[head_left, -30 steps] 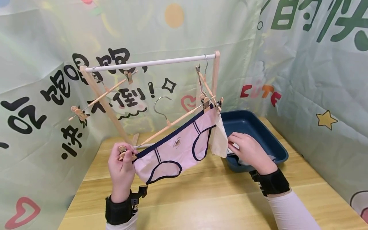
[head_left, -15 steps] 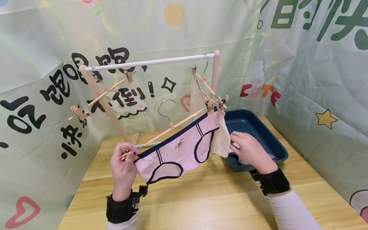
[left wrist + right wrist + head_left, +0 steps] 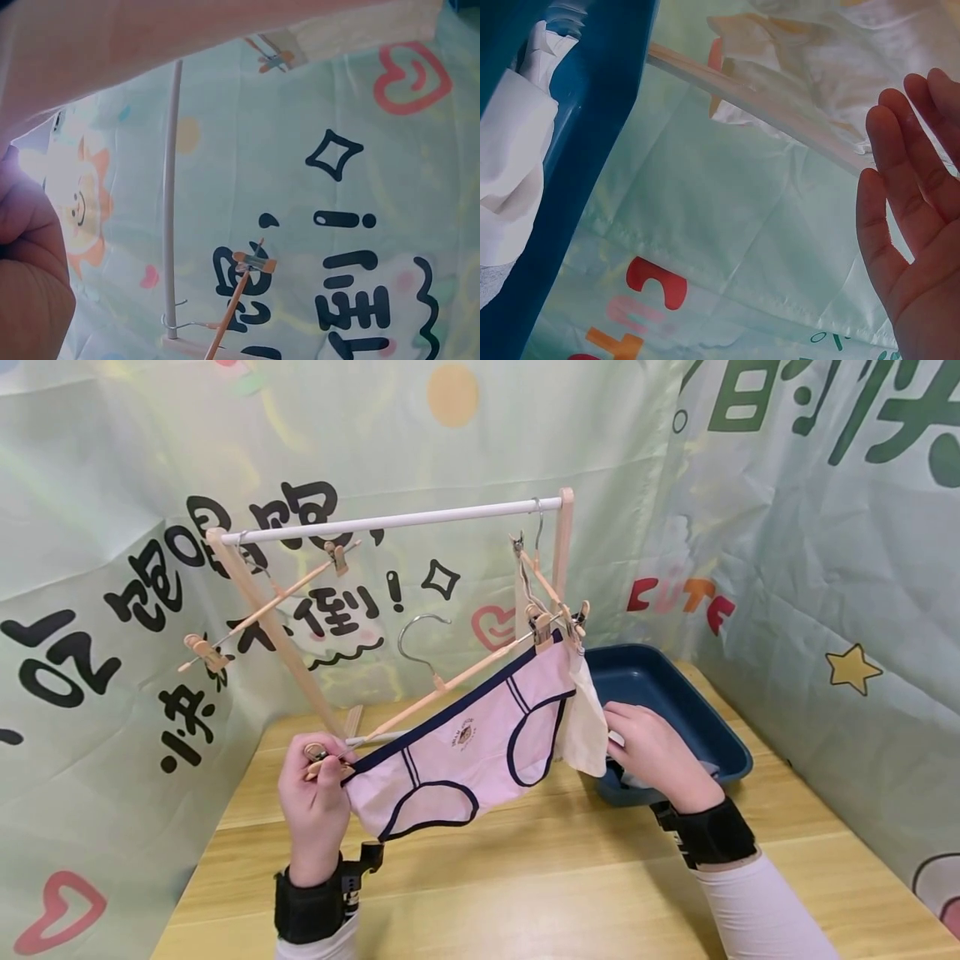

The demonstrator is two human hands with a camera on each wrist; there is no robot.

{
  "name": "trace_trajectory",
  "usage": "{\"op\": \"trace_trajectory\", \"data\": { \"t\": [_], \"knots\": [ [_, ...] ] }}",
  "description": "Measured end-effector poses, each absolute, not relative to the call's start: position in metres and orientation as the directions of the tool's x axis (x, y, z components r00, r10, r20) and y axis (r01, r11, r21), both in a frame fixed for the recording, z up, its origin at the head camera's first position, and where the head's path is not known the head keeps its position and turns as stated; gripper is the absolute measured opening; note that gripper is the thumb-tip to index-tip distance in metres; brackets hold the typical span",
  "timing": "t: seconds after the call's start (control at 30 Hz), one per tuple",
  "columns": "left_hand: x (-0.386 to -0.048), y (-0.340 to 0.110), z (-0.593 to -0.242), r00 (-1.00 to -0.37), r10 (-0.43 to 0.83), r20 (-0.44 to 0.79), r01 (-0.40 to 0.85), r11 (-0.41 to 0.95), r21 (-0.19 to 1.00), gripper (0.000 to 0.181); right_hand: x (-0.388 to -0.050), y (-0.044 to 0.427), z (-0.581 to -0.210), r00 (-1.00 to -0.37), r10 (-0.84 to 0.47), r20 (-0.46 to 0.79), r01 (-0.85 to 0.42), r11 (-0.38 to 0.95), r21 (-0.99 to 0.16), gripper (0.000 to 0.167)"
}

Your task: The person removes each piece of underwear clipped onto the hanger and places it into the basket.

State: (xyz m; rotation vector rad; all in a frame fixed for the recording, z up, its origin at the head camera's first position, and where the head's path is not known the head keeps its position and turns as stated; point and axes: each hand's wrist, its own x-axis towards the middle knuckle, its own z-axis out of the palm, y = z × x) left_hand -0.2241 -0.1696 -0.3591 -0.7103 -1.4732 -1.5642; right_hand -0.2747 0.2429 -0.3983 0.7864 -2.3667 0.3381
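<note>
Pink underpants (image 3: 465,735) with navy trim hang from a wooden clip hanger (image 3: 442,687), which slants up to the right below the rack. My left hand (image 3: 315,802) grips the clip at the hanger's lower left end. At the hanger's right end, its clip (image 3: 542,627) lies close to the clips of a second hanger, which bears a cream cloth (image 3: 585,718). My right hand (image 3: 656,752) is beside that cloth's lower edge; in the right wrist view its fingers (image 3: 907,172) are extended and slightly spread, with nothing held.
A rack with a white bar (image 3: 405,518) stands at the back. On its left hangs a hanger with clips (image 3: 270,606) and no garment. To the right, a blue basin (image 3: 720,743) holds white and grey cloth (image 3: 510,150). Printed fabric surrounds the wooden table (image 3: 570,885).
The held hanger and underpants swung slightly right, then back left with my left hand. The cream cloth's hanger also turned and swung back. My right hand has barely moved.
</note>
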Motion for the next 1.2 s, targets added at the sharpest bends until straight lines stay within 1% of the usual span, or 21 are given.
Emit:
{"op": "trace_trajectory", "data": {
  "t": [0.13, 0.3, 0.57, 0.73, 0.93, 1.1, 1.2],
  "knots": [
    [-0.2249, -0.1684, -0.3589, -0.471, -0.201, 0.859, 0.868, 0.071, 0.492, 0.064, -0.276, 0.2433, -0.3991, -0.617, -0.458, 0.64, -0.621, 0.783, -0.039, 0.025],
    [-0.2267, -0.1692, -0.3596, -0.445, -0.23, 0.866, 0.884, 0.041, 0.465, 0.066, -0.2777, 0.2419, -0.3997, -0.59, -0.472, 0.655, -0.64, 0.768, -0.023, 0.021],
    [-0.2256, -0.1697, -0.3589, -0.425, -0.243, 0.872, 0.896, 0.024, 0.443, 0.067, -0.2774, 0.2417, -0.3991, -0.588, -0.472, 0.657, -0.637, 0.771, -0.017, 0.02],
    [-0.2248, -0.1693, -0.3591, -0.424, -0.247, 0.872, 0.898, 0.012, 0.44, 0.067, -0.2764, 0.2433, -0.3986, -0.591, -0.466, 0.659, -0.636, 0.771, -0.025, 0.021],
    [-0.2237, -0.168, -0.3591, -0.429, -0.223, 0.875, 0.9, -0.022, 0.435, 0.067, -0.275, 0.2444, -0.397, -0.589, -0.468, 0.659, -0.642, 0.766, -0.03, 0.023],
    [-0.2233, -0.167, -0.359, -0.434, -0.187, 0.881, 0.898, -0.009, 0.441, 0.067, -0.2753, 0.2448, -0.3971, -0.601, -0.46, 0.654, -0.635, 0.771, -0.042, 0.025],
    [-0.2237, -0.1663, -0.3597, -0.441, -0.156, 0.884, 0.896, -0.027, 0.443, 0.066, -0.2757, 0.2451, -0.3971, -0.602, -0.458, 0.654, -0.634, 0.772, -0.044, 0.024]
  ]
}}
